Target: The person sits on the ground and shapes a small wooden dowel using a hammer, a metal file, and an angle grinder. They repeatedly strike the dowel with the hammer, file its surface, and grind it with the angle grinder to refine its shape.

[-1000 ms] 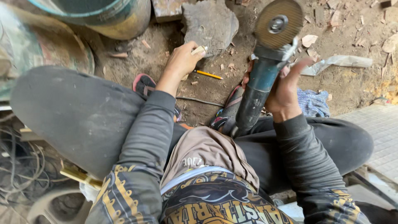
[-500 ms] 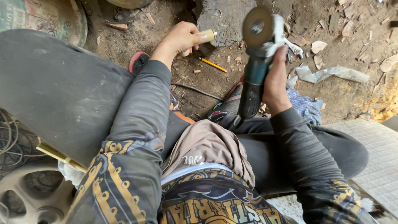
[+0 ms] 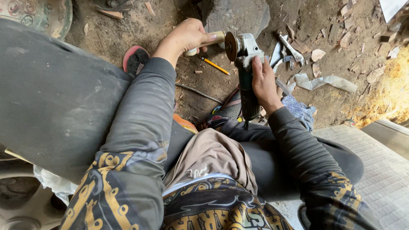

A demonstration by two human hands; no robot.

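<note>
Above the dirt floor point(image 3: 128, 38), the right hand point(image 3: 264, 83) wraps its grip tight around the body of the angle grinder point(image 3: 243, 72), disc upright. The left hand point(image 3: 189, 36) closes its grip on a short pale cylindrical piece point(image 3: 215, 38), touching the disc. A yellow pencil point(image 3: 216, 66) lies just below; a wrench point(image 3: 292, 50) lies nearby.

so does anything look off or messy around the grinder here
Yes. The angle grinder in the right hand shows no guard over its disc, which sits close to the left hand holding a pale rod. Wood chips, a pencil and a spanner lie scattered on the dirt.
</note>
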